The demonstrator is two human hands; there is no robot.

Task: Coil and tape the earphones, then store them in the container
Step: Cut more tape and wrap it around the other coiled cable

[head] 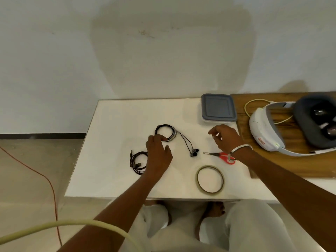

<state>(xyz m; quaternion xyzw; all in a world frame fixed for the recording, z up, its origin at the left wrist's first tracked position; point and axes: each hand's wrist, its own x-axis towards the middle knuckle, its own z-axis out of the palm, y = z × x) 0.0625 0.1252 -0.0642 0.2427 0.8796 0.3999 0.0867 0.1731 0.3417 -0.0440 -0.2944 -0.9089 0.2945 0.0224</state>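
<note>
Fingers of the left hand [158, 153] press flat on the taped earphone coil [165, 133], likely pinning it. At three o'clock, the right hand [225, 138] hovers loosely curled, empty. At one o'clock, the container [218, 107] sits lidded.

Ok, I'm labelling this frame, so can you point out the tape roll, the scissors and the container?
tape roll [198, 180]: head view, on the left side of its ring.
scissors [224, 156]: head view, on the red handle.
container [218, 107]: head view, on the middle of its grey lid.
</note>
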